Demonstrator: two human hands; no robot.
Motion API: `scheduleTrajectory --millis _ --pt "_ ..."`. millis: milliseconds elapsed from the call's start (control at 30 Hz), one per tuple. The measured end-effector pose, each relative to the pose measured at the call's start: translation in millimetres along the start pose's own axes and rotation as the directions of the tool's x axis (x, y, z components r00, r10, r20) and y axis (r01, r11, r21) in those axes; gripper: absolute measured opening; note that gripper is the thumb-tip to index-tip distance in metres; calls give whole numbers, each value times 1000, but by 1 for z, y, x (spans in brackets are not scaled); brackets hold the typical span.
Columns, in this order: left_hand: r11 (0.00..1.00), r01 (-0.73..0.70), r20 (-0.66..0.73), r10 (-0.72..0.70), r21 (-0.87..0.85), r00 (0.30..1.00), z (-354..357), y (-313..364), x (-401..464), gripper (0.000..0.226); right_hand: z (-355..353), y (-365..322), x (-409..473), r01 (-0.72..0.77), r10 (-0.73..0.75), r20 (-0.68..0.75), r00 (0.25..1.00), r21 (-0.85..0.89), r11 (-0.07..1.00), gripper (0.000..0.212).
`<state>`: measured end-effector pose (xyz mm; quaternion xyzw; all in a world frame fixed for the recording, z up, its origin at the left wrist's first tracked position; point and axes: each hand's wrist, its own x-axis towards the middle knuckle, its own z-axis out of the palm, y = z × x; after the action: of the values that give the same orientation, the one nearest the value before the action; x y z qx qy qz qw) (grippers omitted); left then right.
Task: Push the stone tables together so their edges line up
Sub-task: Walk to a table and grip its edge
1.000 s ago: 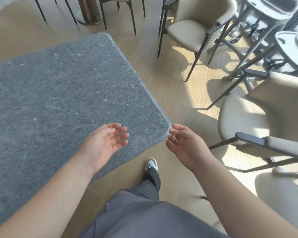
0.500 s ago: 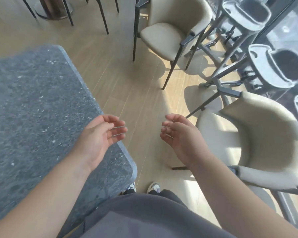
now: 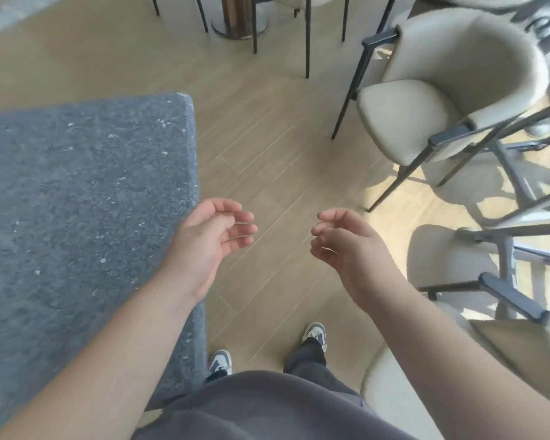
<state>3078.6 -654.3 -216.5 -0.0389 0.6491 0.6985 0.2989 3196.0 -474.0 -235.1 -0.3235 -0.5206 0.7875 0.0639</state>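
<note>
A grey speckled stone table (image 3: 77, 201) fills the left side of the head view, with its right edge running down the frame. My left hand (image 3: 208, 239) hovers just past that right edge, fingers loosely curled, holding nothing. My right hand (image 3: 346, 246) hangs in the air over the wooden floor, well to the right of the table, fingers also loosely curled and empty. Only one stone table is in view.
A beige armchair with black legs (image 3: 426, 100) stands at the upper right, and more chair frames (image 3: 521, 236) crowd the right side. Another beige seat (image 3: 404, 392) is close at the lower right. A round pedestal base (image 3: 235, 23) stands at the top. My feet are on the wooden floor.
The view has swung and I have stepped along the table, so its right edge now lies left of both hands. The hands stay raised and empty, a little wider apart.
</note>
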Motion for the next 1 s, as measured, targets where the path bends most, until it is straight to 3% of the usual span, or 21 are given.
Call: scheduleTrajectory --millis 300,700,1000 --pt "996 -81 -104 77 -37 992 52 31 35 24 -38 -79 69 117 -107 140 984 -63 991 26" --pt "965 -261 -215 250 -24 944 29 69 130 30 28 -138 183 139 -69 299 952 -219 966 26" --pt "954 -290 -118 280 -78 953 13 175 301 22 85 -220 319 178 -141 211 967 -169 969 24"
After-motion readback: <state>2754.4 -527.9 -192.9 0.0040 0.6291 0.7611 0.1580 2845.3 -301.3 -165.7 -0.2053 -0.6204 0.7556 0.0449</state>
